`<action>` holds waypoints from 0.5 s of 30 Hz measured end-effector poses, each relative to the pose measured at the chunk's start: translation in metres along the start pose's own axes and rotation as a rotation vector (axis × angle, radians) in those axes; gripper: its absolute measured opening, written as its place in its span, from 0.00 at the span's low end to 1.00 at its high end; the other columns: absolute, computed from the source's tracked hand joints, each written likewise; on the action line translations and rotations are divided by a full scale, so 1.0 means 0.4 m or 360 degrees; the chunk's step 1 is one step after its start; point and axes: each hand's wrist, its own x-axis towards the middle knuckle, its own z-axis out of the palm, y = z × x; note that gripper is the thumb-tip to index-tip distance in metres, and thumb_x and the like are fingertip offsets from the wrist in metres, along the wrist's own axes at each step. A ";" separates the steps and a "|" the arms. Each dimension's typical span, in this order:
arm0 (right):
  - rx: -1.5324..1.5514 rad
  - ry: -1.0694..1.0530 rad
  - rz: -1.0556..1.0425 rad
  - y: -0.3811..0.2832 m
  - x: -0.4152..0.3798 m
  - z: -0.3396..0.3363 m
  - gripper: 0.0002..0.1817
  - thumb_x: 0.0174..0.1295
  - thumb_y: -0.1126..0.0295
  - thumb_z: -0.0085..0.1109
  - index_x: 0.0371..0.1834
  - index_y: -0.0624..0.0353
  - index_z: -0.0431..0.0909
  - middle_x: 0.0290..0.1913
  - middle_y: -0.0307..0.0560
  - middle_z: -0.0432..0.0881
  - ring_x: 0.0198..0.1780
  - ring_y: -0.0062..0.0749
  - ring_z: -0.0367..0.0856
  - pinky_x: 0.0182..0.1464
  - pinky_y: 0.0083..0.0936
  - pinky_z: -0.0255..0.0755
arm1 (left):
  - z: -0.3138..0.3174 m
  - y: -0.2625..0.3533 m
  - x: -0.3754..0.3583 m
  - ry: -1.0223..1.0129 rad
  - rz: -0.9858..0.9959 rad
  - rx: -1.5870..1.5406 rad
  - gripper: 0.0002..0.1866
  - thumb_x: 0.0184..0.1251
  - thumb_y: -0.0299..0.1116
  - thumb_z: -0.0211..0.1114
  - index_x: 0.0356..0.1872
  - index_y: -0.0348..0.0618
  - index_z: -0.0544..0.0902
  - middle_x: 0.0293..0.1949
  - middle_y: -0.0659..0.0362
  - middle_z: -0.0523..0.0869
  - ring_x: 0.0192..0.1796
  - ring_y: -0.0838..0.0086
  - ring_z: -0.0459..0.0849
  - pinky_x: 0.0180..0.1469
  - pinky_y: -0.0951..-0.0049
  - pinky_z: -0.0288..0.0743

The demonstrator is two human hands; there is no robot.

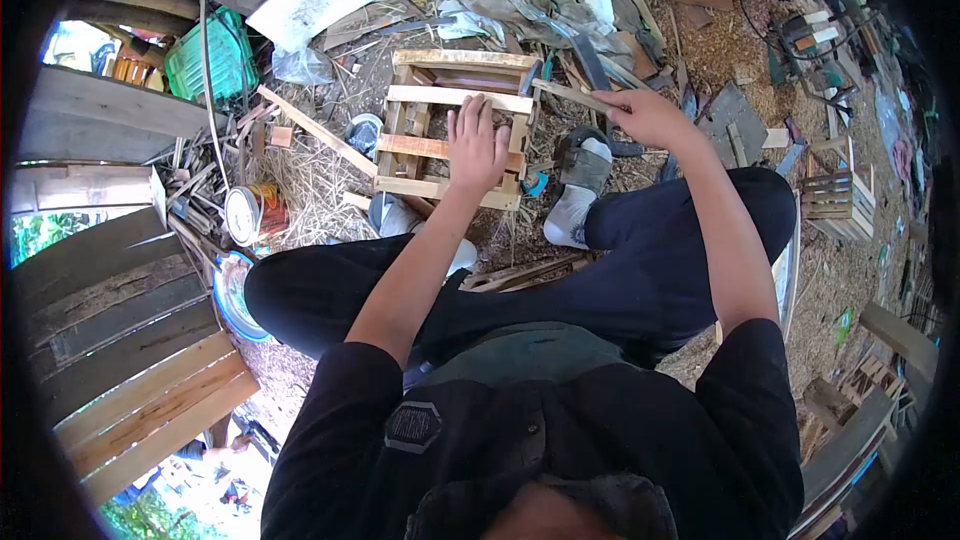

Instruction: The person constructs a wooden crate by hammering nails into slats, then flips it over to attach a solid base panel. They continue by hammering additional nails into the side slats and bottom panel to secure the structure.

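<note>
A small wooden crate of pale slats lies on the ground between my feet. My left hand rests on top of it, fingers stretched across the slats, the tips at the upper slat. To the right, my right hand is closed round the end of a hammer's wooden handle. The hammer's dark head is over the crate's upper right corner, overlapping it in this view. A loose wooden strip leans towards the crate's left side.
Wood scraps and straw litter the floor. On the left are a paint can, a blue-rimmed basin and a green plastic crate. Another slatted crate stands at right. A turquoise roll lies near my right foot.
</note>
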 end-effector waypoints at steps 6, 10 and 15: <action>0.0020 0.0022 -0.0004 0.018 -0.003 0.017 0.24 0.78 0.57 0.54 0.76 0.35 0.78 0.60 0.55 0.89 0.57 0.53 0.87 0.60 0.41 0.78 | -0.025 -0.071 0.018 0.0074 0.0055 0.0134 0.30 0.77 0.42 0.58 0.74 0.35 0.73 0.76 0.46 0.72 0.80 0.47 0.66 0.81 0.36 0.55; 0.0105 0.0064 -0.0030 0.028 -0.004 0.024 0.23 0.78 0.57 0.56 0.75 0.35 0.79 0.63 0.55 0.87 0.62 0.54 0.85 0.64 0.41 0.77 | -0.010 -0.078 0.020 0.0136 0.0079 0.0092 0.29 0.76 0.43 0.59 0.73 0.40 0.75 0.75 0.48 0.74 0.79 0.48 0.68 0.79 0.36 0.57; 0.0255 0.0083 -0.0012 0.029 -0.003 0.030 0.23 0.77 0.59 0.58 0.75 0.36 0.79 0.64 0.57 0.86 0.64 0.54 0.85 0.66 0.42 0.76 | -0.021 -0.064 0.029 0.0164 0.0098 0.0203 0.27 0.74 0.39 0.58 0.70 0.39 0.77 0.73 0.47 0.77 0.76 0.47 0.72 0.79 0.43 0.60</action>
